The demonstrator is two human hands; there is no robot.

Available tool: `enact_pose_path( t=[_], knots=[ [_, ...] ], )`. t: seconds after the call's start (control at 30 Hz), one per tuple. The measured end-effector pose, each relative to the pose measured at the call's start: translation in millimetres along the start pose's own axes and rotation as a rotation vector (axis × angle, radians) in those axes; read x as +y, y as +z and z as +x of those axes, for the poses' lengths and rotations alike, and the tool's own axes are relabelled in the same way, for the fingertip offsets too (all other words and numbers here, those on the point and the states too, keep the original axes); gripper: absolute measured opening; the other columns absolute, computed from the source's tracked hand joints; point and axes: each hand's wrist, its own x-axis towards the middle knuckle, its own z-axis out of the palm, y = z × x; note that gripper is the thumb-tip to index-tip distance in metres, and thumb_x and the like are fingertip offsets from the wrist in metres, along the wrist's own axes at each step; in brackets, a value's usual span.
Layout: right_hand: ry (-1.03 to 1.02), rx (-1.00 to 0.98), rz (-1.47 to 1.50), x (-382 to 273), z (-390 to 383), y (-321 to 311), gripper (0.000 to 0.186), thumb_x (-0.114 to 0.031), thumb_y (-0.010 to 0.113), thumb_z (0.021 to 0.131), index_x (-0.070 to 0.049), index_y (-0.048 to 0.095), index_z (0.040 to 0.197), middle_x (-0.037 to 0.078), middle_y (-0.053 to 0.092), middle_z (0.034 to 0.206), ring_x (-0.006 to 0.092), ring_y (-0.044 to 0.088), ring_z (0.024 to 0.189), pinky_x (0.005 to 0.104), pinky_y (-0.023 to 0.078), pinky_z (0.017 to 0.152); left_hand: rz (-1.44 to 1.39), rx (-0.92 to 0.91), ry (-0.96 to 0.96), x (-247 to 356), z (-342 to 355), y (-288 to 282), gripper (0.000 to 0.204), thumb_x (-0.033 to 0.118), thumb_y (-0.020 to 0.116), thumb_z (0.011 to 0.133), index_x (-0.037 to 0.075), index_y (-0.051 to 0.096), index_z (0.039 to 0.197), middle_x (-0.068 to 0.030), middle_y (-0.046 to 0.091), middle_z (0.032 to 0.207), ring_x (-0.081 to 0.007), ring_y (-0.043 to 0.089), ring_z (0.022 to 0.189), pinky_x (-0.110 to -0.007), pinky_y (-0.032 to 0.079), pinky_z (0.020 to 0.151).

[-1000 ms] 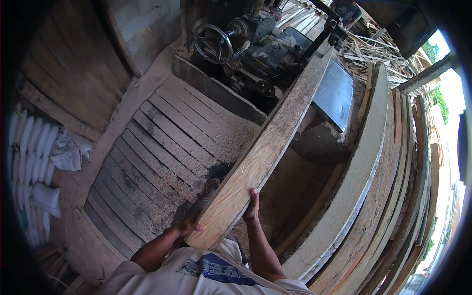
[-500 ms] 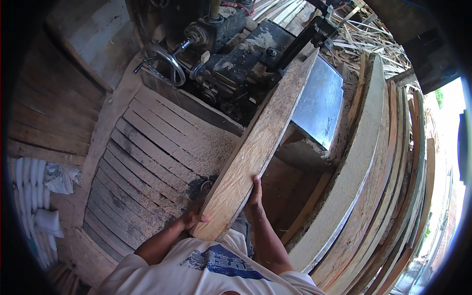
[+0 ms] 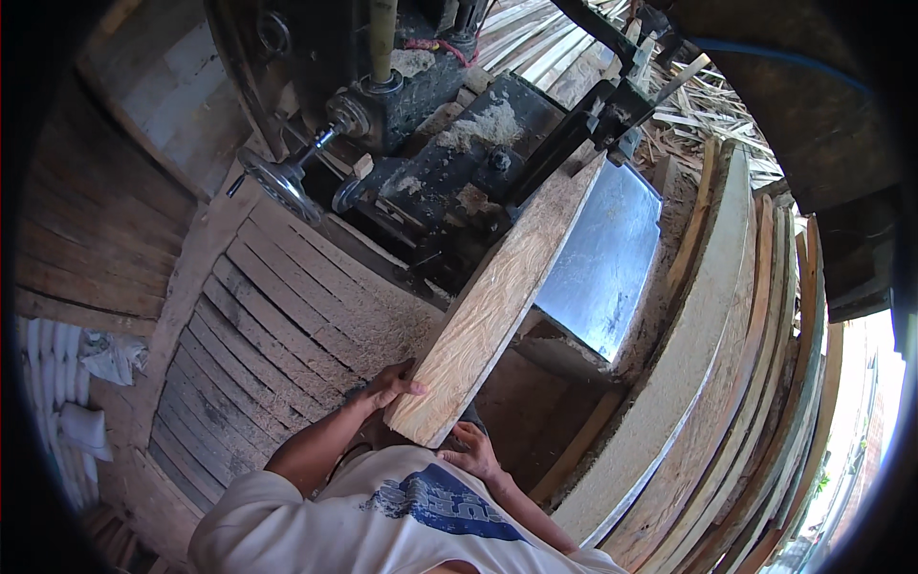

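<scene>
A thick wooden board (image 3: 488, 320) lies slanted, its far end on the metal bed of a woodworking machine (image 3: 516, 143) beside a dark upright guide. Its near end reaches almost to my shirt. My left hand (image 3: 392, 385) grips the board's left edge near that end, thumb on top and fingers curled out of sight below. Just by the near right corner is my right hand (image 3: 473, 452), fingers bent and apart; whether it touches the wood I cannot tell. A shiny metal plate (image 3: 607, 258) extends to the right of the board.
A handwheel (image 3: 282, 187) juts from the machine's left side. Long planks (image 3: 712, 354) are stacked along the right. Slatted boards (image 3: 277, 335) strewn with sawdust lie at left. Thin wood offcuts (image 3: 717, 124) pile up behind the machine. White sacks (image 3: 57, 373) stand far left.
The board has moved farther along the machine, away from me. My right hand has left its right edge and come back to the near corner. My left hand still holds the left edge.
</scene>
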Motion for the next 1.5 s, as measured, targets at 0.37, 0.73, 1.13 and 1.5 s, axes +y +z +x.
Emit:
enact_pose_path(
  t=[0.37, 0.73, 1.13, 1.5],
  knots=[
    [0.018, 0.926, 0.735, 26.1, 131.1, -45.6, 0.034, -0.020, 0.070, 0.089, 0.006, 0.067, 0.111, 0.000, 0.066, 0.085, 0.0054, 0.054, 0.068, 0.0192, 0.043, 0.061, -0.204, 0.448, 0.264, 74.4, 140.0, 28.5, 0.048, 0.045, 0.064, 0.087, 0.000, 0.060, 0.106, -0.0079, 0.061, 0.097, -0.0169, 0.057, 0.092, -0.030, 0.044, 0.089],
    [0.030, 0.542, 0.969, 29.0, 216.6, -193.0, 0.054, -0.019, 0.052, 0.096, -0.004, 0.035, 0.145, 0.004, 0.050, 0.132, 0.0149, 0.041, 0.122, 0.0295, 0.029, 0.103, -0.031, 0.344, 0.053, -22.3, 96.5, 63.7, 0.072, 0.044, 0.070, 0.081, -0.007, 0.048, 0.125, -0.0204, 0.056, 0.123, -0.0264, 0.055, 0.115, -0.035, 0.040, 0.102],
    [0.385, 0.359, 1.523, 133.9, 82.9, -2.1, 0.009, -0.024, 0.056, 0.090, -0.018, 0.059, 0.096, -0.001, 0.058, 0.095, 0.0222, 0.053, 0.092, 0.0395, 0.042, 0.080, 0.104, 0.583, 0.133, -76.3, -42.2, -19.9, 0.062, 0.035, 0.075, 0.080, -0.005, 0.052, 0.121, -0.0193, 0.060, 0.116, -0.0260, 0.059, 0.108, -0.035, 0.046, 0.096],
    [0.368, 0.923, 1.248, 144.9, 7.7, -8.1, 0.025, -0.029, 0.063, 0.088, -0.009, 0.061, 0.102, 0.002, 0.062, 0.097, 0.0221, 0.061, 0.089, 0.0383, 0.048, 0.084, 0.196, 0.377, 0.103, -79.0, -98.6, -28.3, 0.064, 0.032, 0.073, 0.080, -0.003, 0.047, 0.126, -0.0182, 0.055, 0.122, -0.0258, 0.054, 0.114, -0.036, 0.043, 0.101]
  ],
)
